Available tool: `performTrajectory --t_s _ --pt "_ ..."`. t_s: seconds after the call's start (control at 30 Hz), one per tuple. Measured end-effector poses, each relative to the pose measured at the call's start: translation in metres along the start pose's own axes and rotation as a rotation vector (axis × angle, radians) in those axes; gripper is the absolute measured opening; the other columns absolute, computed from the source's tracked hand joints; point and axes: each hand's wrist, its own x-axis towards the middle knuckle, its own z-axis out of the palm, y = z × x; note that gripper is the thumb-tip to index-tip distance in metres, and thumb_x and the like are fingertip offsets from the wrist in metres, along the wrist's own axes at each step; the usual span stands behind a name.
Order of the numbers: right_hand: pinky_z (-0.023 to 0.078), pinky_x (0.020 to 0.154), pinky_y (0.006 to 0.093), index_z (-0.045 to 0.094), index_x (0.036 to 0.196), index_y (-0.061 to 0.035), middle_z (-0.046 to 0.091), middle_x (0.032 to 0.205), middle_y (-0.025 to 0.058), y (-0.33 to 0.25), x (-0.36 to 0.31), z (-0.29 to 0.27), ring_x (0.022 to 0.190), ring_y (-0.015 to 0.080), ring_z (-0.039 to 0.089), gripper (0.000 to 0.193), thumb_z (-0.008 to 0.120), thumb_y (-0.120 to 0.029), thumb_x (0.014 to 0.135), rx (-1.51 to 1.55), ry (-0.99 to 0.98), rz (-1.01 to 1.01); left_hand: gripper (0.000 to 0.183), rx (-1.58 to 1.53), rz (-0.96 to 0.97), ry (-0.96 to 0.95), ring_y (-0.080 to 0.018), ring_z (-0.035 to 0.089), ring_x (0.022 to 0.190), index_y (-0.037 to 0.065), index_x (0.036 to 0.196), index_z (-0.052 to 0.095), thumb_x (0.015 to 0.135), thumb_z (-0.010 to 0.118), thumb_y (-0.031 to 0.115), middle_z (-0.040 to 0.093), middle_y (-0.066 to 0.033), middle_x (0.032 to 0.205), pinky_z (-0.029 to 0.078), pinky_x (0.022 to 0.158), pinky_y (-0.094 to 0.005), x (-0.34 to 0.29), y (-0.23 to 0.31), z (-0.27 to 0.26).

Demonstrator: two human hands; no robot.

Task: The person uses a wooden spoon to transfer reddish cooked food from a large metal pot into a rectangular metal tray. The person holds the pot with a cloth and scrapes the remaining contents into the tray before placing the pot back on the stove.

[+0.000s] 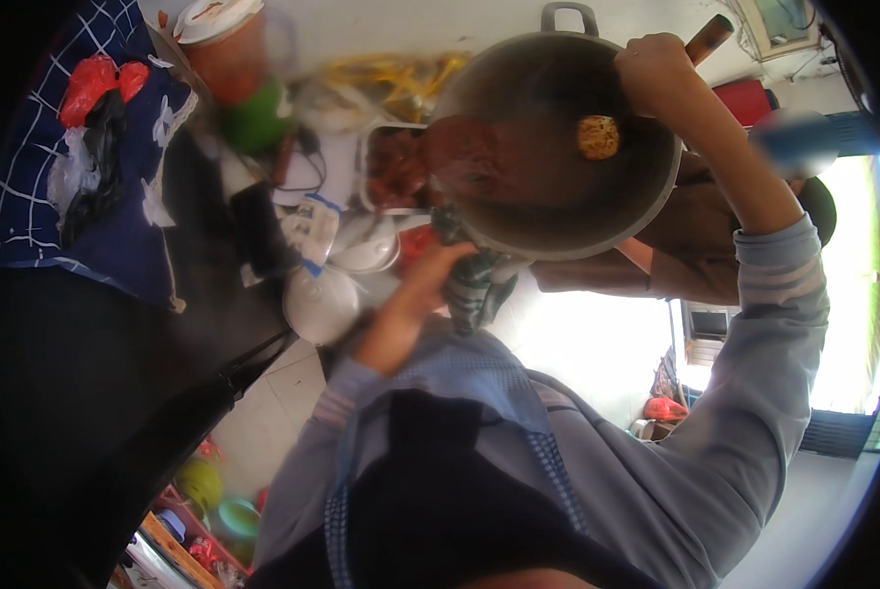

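A large dark metal wok [548, 211] fills the upper middle, with reddish-brown sauce [469, 152] pooled at its left side. My right hand [654, 77] is closed round a wooden-handled utensil [710, 39] above the wok's right side. A golden-brown, coated round head [598, 137] shows below that hand; the link between them is hard to see. At the wok's near rim my left hand [420, 290] grips a dark striped cloth [474, 292]. The fingers are partly hidden by the cloth. Left of the wok, a white-rimmed tray [364, 182] holds dark red pieces.
White bowls [322, 306], a dark phone-like object [253, 231] and a white-lidded tub [226, 49] stand on the left. Plastic bags [91, 88] lie on blue checked cloth [27, 177]. A person in brown [695, 236] is beyond the wok at right.
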Motion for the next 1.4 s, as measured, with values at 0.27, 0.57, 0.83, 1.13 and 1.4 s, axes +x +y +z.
performTrajectory --t_s 0.27,0.57,0.83,1.13,1.4 --pt "0.055 0.073 0.0361 0.074 0.089 -0.0110 0.072 0.091 0.0077 0.004 0.002 0.004 0.088 0.0230 0.071 0.020 0.075 -0.020 0.071 0.000 -0.026 -0.002 0.031 0.013 0.091 0.011 -0.0149 0.066 0.084 0.010 0.118 0.054 0.088 0.060 0.003 0.065 -0.0033 0.097 0.057 0.072 -0.0297 -0.009 0.007 0.015" --pt "0.057 0.071 0.0379 0.074 0.081 -0.0094 0.072 0.087 0.0121 0.011 -0.006 0.015 0.084 0.0279 0.071 0.011 0.068 -0.010 0.072 0.007 -0.020 -0.008 0.023 0.044 -0.049 -0.081 -0.0148 0.066 0.087 0.004 0.111 0.060 0.088 0.061 0.006 0.066 -0.0049 0.099 0.055 0.073 -0.0281 0.013 0.000 0.004" --pt "0.057 0.069 0.0391 0.073 0.079 -0.0082 0.071 0.080 0.0132 0.029 -0.024 0.030 0.078 0.0299 0.071 0.012 0.065 -0.013 0.072 -0.002 0.007 0.001 0.032 0.056 -0.094 -0.129 -0.0196 0.066 0.094 0.001 0.118 0.059 0.088 0.063 0.011 0.066 -0.0107 0.106 0.053 0.080 -0.0324 0.025 -0.005 0.019" --pt "0.056 0.069 0.0412 0.072 0.078 -0.0075 0.070 0.079 0.0152 0.046 -0.043 0.047 0.077 0.0319 0.070 0.013 0.062 -0.014 0.075 0.004 0.013 0.027 0.031 0.002 -0.151 -0.194 -0.0189 0.067 0.091 0.002 0.116 0.060 0.086 0.064 0.010 0.067 -0.0098 0.103 0.056 0.078 -0.0324 0.044 -0.020 0.025" --pt "0.055 0.073 0.0423 0.071 0.080 -0.0085 0.069 0.084 0.0138 0.050 -0.055 0.049 0.083 0.0315 0.069 0.011 0.067 -0.015 0.072 0.030 -0.051 0.050 0.041 0.023 -0.199 -0.226 -0.0220 0.065 0.100 -0.002 0.124 0.053 0.087 0.064 0.012 0.064 -0.0132 0.111 0.054 0.084 -0.0329 0.050 -0.025 0.026"
